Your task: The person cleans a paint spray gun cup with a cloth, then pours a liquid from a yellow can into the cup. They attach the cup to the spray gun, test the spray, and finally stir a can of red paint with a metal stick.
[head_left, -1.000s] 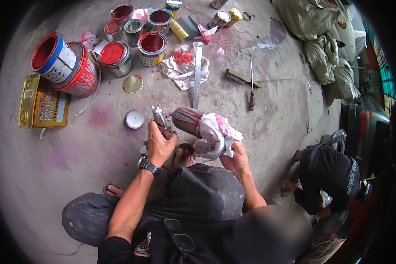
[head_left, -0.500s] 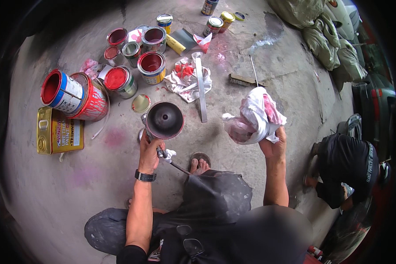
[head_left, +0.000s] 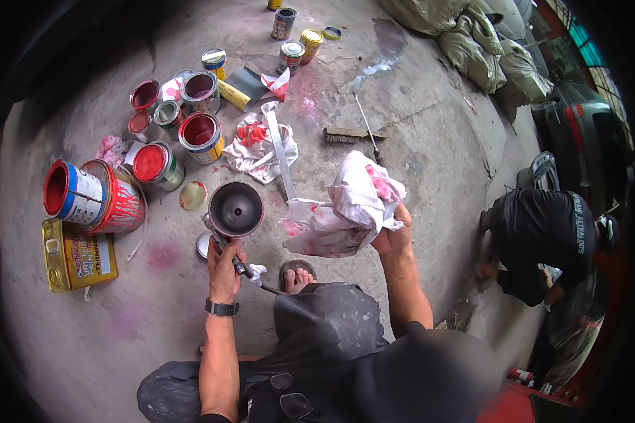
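Note:
My left hand (head_left: 225, 271) is closed round the handle of a spray gun (head_left: 237, 210), its round dark cup facing up with no lid on. A hose (head_left: 269, 290) runs from the handle toward my knee, and a bit of white cloth (head_left: 255, 274) is wrapped near the joint. To the right, my right hand (head_left: 394, 237) grips a white rag (head_left: 353, 204) stained pink and red, which hangs loosely over the fingers. Between the two hands and farther off, a flat metal strip (head_left: 279, 151) lies across another red-stained cloth (head_left: 243, 151) on the floor.
Several open paint cans (head_left: 200, 137) stand at the left, by a yellow thinner tin (head_left: 80, 255). A wire brush (head_left: 342, 135) and a screwdriver (head_left: 367, 123) lie ahead. Sacks (head_left: 473, 49) sit at the far right. Another person (head_left: 543, 240) bends down by a car at the right.
The rag in my right hand has come left, closer to the spray gun, and spread out wider. My view has shifted, so the floor items sit farther left.

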Tool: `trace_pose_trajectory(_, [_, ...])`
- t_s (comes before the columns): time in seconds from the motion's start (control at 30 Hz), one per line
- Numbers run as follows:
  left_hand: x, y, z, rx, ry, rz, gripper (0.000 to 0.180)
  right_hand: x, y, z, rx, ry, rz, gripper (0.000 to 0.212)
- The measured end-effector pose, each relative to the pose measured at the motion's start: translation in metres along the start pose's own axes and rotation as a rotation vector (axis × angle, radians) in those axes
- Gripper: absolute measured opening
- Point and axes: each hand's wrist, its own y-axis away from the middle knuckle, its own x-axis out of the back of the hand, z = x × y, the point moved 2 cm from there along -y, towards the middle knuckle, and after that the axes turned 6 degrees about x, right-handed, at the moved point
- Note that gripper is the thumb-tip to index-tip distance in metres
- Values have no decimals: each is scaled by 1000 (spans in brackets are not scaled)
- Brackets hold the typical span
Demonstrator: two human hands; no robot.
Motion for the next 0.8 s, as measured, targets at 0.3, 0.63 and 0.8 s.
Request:
trace_pose_trajectory(0.3, [-17,3,-21,17,85,-87,35,0,-36,-45,356,1476,216,63])
trace_pose_trajectory(0.63, [-21,28,-29,-64,-219,312,32,-19,43,199,-84,1291,-936,102])
trace_pose_trajectory(0.8, [-18,52,8,-380,-780,807,37,9,36,259,-427,1012,-837,67])
